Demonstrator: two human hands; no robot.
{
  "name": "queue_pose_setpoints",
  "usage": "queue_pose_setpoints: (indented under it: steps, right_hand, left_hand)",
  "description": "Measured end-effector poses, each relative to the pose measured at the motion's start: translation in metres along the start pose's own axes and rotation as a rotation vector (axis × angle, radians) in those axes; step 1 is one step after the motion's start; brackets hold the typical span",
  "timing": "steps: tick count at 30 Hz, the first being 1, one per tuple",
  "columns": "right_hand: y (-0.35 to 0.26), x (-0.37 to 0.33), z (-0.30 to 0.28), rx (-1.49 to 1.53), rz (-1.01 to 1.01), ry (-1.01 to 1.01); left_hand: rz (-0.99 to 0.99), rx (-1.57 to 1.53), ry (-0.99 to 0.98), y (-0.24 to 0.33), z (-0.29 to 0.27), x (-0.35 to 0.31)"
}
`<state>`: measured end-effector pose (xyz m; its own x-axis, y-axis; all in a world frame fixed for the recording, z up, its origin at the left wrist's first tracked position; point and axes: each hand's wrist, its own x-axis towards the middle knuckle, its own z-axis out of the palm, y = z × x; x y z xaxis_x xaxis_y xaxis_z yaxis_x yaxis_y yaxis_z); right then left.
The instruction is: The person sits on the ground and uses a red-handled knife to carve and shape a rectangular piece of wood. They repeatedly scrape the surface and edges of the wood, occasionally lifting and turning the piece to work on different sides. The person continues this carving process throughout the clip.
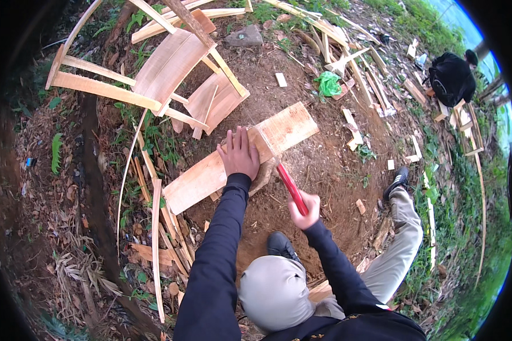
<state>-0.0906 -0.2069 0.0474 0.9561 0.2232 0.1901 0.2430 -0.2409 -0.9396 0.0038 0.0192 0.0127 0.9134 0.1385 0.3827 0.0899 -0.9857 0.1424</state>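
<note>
Two hands worked at centre frame. Left hand [240, 153] lay flat, fingers spread, palm down on a pale wooden plank [242, 156] that ran diagonally from lower left to upper right across the middle of the frame, over bare brown dirt. Right hand [302, 209], just below & right of centre, was closed round the red handle of a hatchet [279, 167]; handle slanted up-left, blade end met the plank's lower edge just right of the left hand. Blade itself too blurred to make out. A chunk of wood [263, 177] sat under the plank near that spot, touching it as far as I could tell.

Both sleeves dark. Person's bent knee in grey trousers [274, 292] at bottom centre, black shoe [281, 245] just above it; other leg stretched toward right, shoe [399, 179] at mid right.

Upper left: stack of planks & slats [170, 74] in a loose frame-like pile. Thin strips [156, 227] lay at lower left of the plank. Grey stone [244, 37] at top centre. Green plastic bag [328, 84] at upper right of centre, among more offcuts. Another person in black [452, 77] crouched at far upper right, well apart, beside wooden frames.
</note>
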Motion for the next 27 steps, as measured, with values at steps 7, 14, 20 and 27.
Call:
queue_pose_setpoints:
  steps: [7,14,20,27]
  right_hand:
    - [0.001,-0.069,-0.036,-0.048,-0.011,-0.010]
    - [-0.002,0.003,-0.008,0.015,0.003,-0.028]
    - [-0.004,-0.052,-0.023,-0.051,0.035,-0.017]
    - [-0.011,-0.015,-0.011,-0.001,0.050,0.004]
  left_hand:
    - [-0.014,0.023,0.001,-0.009,0.000,0.001]
    - [-0.007,0.009,-0.022,-0.003,0.001,-0.001]
    - [-0.028,0.002,-0.029,-0.009,-0.001,-0.006]
    - [-0.013,0.027,-0.003,-0.005,0.000,-0.003]
